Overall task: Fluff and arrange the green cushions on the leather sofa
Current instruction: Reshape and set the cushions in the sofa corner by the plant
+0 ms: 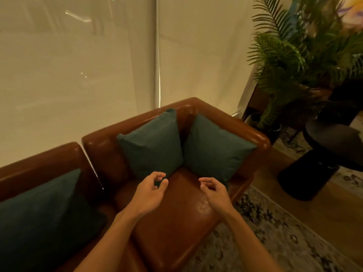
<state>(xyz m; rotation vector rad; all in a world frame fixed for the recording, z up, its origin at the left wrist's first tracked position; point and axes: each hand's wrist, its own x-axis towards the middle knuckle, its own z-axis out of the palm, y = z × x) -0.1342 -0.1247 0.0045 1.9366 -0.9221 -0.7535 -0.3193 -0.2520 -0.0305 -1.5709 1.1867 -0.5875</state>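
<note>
Two green cushions stand in the corner of the brown leather sofa point(176, 222). One cushion point(151, 148) leans on the backrest, the other point(216, 148) on the right armrest, and their lower corners meet. A third green cushion point(43, 216) leans on the backrest at the left. My left hand point(151, 191) hovers over the seat just below the back cushion's lower corner, fingers loosely curled, holding nothing. My right hand point(214, 191) hovers beside it near the armrest cushion's lower edge, fingers also loosely curled and empty.
A pale blind point(78, 75) covers the window behind the sofa. A potted palm point(294, 55) stands at the right behind the armrest. A dark round side table point(330, 138) sits on the wooden floor, and a patterned rug point(275, 242) lies in front of the sofa.
</note>
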